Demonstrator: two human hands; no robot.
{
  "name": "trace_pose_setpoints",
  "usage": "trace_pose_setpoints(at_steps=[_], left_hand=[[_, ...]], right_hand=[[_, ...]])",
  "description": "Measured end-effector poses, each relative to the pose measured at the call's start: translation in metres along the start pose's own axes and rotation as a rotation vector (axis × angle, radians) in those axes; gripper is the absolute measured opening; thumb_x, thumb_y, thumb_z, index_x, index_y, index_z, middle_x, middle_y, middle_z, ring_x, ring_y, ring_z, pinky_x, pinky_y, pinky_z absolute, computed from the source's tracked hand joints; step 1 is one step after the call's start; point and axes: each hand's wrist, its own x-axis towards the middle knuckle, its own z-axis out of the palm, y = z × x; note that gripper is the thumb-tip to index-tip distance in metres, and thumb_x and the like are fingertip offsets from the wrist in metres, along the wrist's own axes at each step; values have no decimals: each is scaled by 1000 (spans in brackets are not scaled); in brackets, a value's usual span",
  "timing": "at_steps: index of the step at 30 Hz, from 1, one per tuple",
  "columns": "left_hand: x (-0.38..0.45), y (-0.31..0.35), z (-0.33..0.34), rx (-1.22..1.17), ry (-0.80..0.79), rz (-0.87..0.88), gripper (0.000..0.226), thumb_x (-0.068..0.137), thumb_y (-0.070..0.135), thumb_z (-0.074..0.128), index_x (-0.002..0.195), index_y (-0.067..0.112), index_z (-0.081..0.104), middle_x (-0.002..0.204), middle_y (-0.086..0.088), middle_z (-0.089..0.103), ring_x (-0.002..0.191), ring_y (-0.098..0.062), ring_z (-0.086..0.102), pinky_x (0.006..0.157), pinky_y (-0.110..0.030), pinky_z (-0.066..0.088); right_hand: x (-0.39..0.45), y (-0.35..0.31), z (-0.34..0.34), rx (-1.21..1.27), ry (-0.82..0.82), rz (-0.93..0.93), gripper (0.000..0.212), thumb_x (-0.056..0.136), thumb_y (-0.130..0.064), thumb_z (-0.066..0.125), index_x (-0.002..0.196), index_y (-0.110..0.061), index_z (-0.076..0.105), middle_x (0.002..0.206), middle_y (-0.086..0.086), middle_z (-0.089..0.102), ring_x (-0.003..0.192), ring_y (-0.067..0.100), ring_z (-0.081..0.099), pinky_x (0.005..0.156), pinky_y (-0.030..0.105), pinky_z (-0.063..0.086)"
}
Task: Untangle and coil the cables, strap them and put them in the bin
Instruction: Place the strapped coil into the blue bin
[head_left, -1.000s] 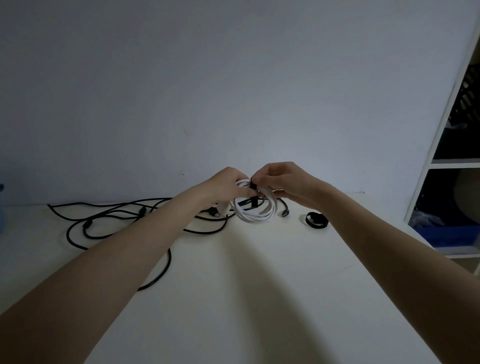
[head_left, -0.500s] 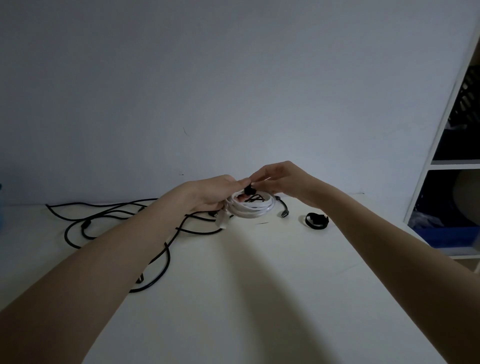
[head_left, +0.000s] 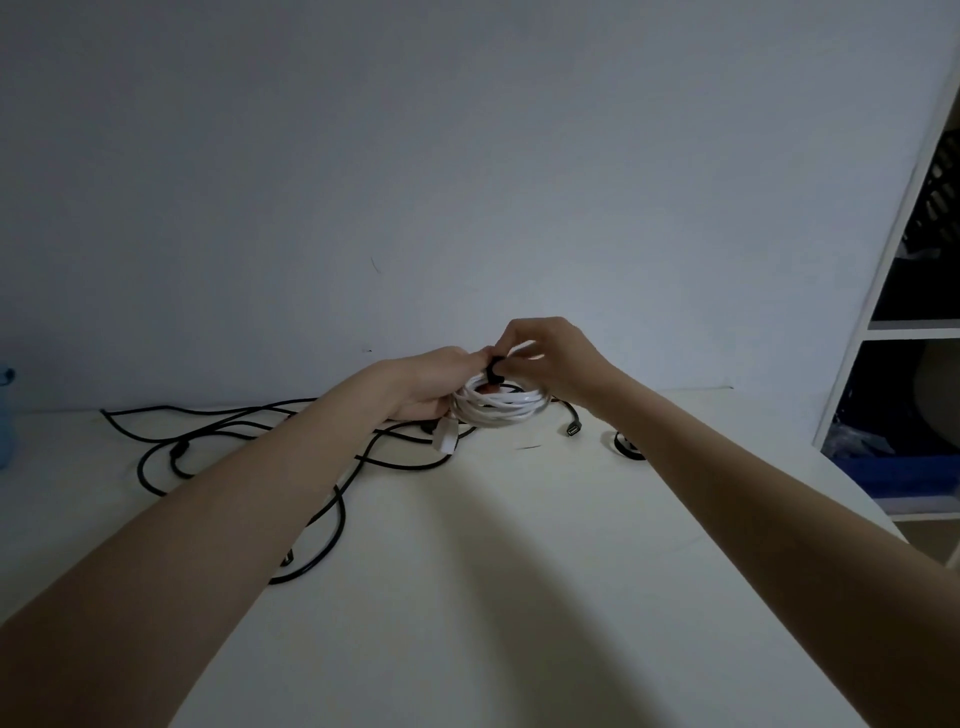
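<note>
White cable coil (head_left: 501, 408) hangs above the table (head_left: 519, 597), gripped at its near-left side in my left hand (head_left: 434, 384). My right hand (head_left: 550, 358) pinches the black strap (head_left: 492, 368) wrapped over the coil's top, between both hands.

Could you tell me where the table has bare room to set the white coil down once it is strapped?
The near table between the forearms is bare. Left of the white coil it is crowded with loose black cables. Right, a black strap and cable plug lie.
</note>
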Motion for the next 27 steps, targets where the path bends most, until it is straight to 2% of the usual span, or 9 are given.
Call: trace_pose_setpoints(at_steps=[4,6,8,10,14,18,20,22,27], left_hand=[[2,-1,3,-53,23,-21,51,103,42,21,108,6,57,88,-6,61,77,-15,58,71,-24,47],[3,0,4,-51,36,-11,56,102,46,21,105,4,58,88,-7,61,81,-17,56,77,-26,45],[3,1,5,-45,55,-3,54,102,46,21,95,7,58,76,-2,61,71,-12,56,72,-24,44],[3,1,4,-44,57,2,52,102,45,22,96,8,57,69,2,63,63,-8,58,67,-22,45],[8,-4,3,-61,64,28,38,103,39,26,108,15,54,69,7,62,63,-3,55,70,-18,43],[10,-9,1,24,82,32,42,103,40,26,95,13,57,62,10,62,55,2,57,59,-12,44],[10,-10,1,109,63,31,45,101,44,28,101,12,60,86,5,68,80,-3,64,80,-17,48],[8,-11,0,209,61,36,51,100,46,30,118,7,57,116,-5,63,108,-15,59,104,-30,42],[2,-17,-11,222,42,54,51,100,44,33,119,5,58,120,-8,61,116,-17,55,105,-32,38]], right_hand=[[-4,0,-1,157,-14,109,11,82,-3,67,75,-10,64,89,12,68,77,18,62,73,27,48],[-4,-1,-1,303,-16,177,5,82,-1,67,80,-4,63,86,16,66,76,23,61,73,29,47],[-3,-1,0,471,14,269,10,81,-1,69,83,-4,59,85,17,64,78,28,62,75,35,49],[-1,-3,2,560,40,333,15,80,-3,70,83,-7,56,82,15,63,77,29,62,74,38,49],[2,-7,8,498,104,356,7,82,-1,66,79,-5,62,79,15,64,75,28,63,82,40,54],[6,-9,11,402,103,443,10,83,-10,68,79,-7,59,71,8,60,63,19,58,61,26,50],[6,-6,9,440,25,512,11,85,-10,65,79,-10,56,74,7,58,65,19,56,60,26,46],[5,-6,8,496,-25,566,11,86,-6,62,78,-10,55,76,8,58,67,19,56,58,25,46],[8,-8,17,554,-20,562,13,85,0,60,75,-8,55,71,8,54,60,17,53,50,24,47]])
